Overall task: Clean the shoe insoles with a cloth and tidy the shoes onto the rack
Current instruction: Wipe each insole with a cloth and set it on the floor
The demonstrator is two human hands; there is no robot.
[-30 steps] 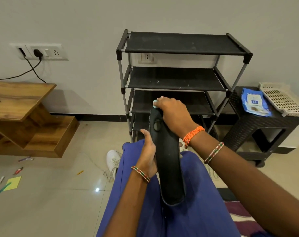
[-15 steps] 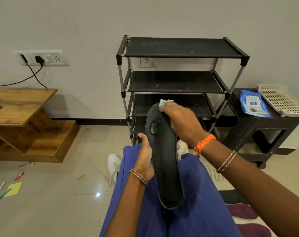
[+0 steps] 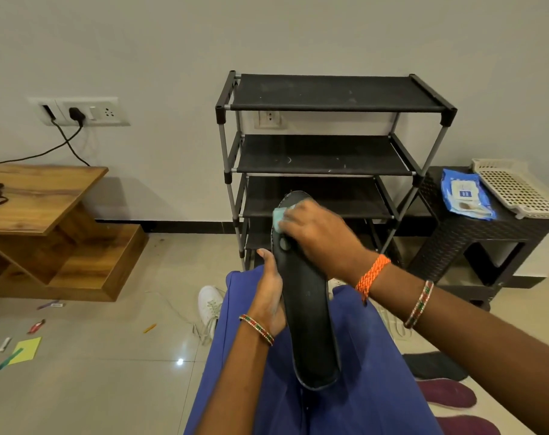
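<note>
On the lap, one black insole [image 3: 307, 315], left hand [image 3: 271, 296] fingers clamped around it, right hand [image 3: 317, 235] fingers pressing one cloth [image 3: 279, 218].

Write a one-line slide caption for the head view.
Left hand holds a black insole over the lap while the right hand presses a pale green cloth to it, facing the shoe rack.
</note>
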